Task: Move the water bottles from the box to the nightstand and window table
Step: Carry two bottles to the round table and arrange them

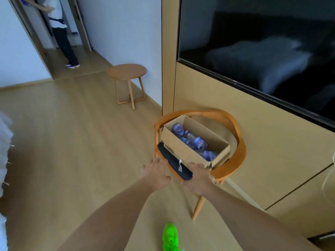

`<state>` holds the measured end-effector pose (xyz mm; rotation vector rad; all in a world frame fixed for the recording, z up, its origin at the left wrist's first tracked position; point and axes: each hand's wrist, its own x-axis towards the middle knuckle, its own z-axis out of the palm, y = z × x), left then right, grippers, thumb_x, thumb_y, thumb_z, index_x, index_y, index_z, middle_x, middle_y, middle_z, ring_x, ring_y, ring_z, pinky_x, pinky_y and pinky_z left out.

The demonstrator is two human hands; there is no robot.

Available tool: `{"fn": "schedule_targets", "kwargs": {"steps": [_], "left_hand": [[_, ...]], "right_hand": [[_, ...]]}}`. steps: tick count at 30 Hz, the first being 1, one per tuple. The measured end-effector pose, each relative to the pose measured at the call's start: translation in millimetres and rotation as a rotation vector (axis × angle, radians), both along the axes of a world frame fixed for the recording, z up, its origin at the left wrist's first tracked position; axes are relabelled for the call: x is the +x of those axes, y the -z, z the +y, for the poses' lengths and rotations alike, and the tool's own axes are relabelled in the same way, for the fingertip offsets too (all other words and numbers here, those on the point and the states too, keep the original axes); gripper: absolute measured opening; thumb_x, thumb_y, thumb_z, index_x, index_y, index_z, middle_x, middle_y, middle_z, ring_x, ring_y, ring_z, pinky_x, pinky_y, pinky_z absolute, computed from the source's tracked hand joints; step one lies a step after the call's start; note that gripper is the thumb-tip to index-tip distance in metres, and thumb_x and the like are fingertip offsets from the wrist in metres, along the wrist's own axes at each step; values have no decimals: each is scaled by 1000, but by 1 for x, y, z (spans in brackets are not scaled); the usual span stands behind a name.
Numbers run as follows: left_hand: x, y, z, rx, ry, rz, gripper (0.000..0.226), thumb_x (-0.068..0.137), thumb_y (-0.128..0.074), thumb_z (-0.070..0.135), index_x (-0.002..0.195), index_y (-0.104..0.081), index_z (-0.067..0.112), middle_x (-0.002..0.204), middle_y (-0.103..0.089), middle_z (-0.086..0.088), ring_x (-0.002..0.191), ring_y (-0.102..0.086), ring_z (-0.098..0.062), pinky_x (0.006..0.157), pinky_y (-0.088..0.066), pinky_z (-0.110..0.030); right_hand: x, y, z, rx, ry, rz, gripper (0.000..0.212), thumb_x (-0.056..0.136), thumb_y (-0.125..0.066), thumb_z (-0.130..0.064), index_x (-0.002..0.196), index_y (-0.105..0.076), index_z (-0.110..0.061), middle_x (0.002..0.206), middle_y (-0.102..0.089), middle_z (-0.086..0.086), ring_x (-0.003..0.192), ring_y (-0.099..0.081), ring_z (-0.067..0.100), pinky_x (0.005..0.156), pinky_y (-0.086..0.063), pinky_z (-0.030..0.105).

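Currently the water bottles (194,140) are lying jumbled on their sides inside the open cardboard box (183,149), just beyond both hands; clear plastic, purple-and-blue labels, overlapping one another. The box is sitting on the dark seat of a wooden chair (233,160). The left hand (155,172) is reaching with fingers spread apart, holding nothing, at the seat's front edge. The right hand (198,175) is pressing against the box's near corner; its grip is not determinable. Risk: pulling on one corner could be tipping the box off the seat, since round bottles roll and shift the load.
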<state>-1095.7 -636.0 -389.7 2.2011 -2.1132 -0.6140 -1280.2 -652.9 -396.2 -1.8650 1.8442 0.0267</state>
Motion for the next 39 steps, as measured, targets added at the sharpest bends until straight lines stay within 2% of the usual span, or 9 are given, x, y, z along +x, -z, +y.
{"fn": "schedule_targets", "kwargs": {"steps": [3, 7, 12, 20, 24, 29, 34, 39], "left_hand": [[15, 3, -61, 16, 8, -57, 69, 90, -62, 43, 153, -38, 26, 151, -43, -1, 141, -37, -27, 112, -34, -50], [28, -4, -143, 55, 61, -154, 69, 89, -61, 45, 151, -38, 26, 148, -43, -4, 139, -37, -30, 111, -34, -53], [21, -6, -240, 24, 23, -57, 59, 87, -63, 44, 141, -47, 28, 144, -48, -3, 136, -41, -31, 108, -38, -50], [-4, 36, -342, 103, 257, -148, 67, 87, -59, 47, 149, -40, 31, 153, -40, 0, 147, -29, -30, 119, -23, -60], [-15, 66, -394, 154, 354, -153, 67, 91, -57, 53, 151, -36, 32, 156, -37, 0, 146, -29, -29, 118, -25, -56], [-19, 98, -458, 230, 493, -110, 65, 94, -57, 46, 153, -35, 29, 158, -37, -4, 147, -31, -31, 118, -26, -55], [-15, 127, -506, 304, 599, -97, 64, 95, -61, 43, 152, -38, 26, 156, -38, -5, 146, -31, -30, 117, -31, -51], [-26, 156, -551, 323, 638, -102, 65, 93, -67, 44, 149, -43, 22, 153, -42, -7, 145, -35, -30, 118, -34, -48]], "right_hand": [[14, 9, -69, 6, -4, -45, 80, 81, -73, -47, 150, -34, -34, 144, -45, 4, 133, -43, 33, 103, -41, 43], [30, 13, -152, 20, 23, -77, 74, 80, -72, -49, 144, -39, -32, 144, -46, 6, 134, -42, 34, 107, -43, 48], [25, 18, -235, 71, 75, -113, 83, 80, -72, -49, 152, -33, -34, 149, -44, 3, 137, -43, 30, 110, -43, 49], [3, 62, -298, 209, 258, -130, 76, 81, -69, -50, 149, -38, -35, 147, -46, 5, 134, -46, 31, 108, -44, 41], [-6, 86, -317, 278, 383, -110, 77, 78, -70, -54, 147, -40, -36, 146, -46, 6, 135, -47, 31, 107, -45, 40], [0, 107, -363, 326, 517, -95, 82, 83, -71, -55, 152, -35, -33, 150, -43, 8, 137, -44, 33, 108, -45, 44], [26, 125, -394, 398, 613, -82, 74, 82, -69, -53, 148, -40, -36, 148, -46, 5, 135, -46, 32, 106, -45, 44], [43, 150, -416, 466, 631, -62, 80, 81, -70, -51, 151, -35, -36, 155, -38, 1, 138, -40, 31, 108, -41, 46]]}}
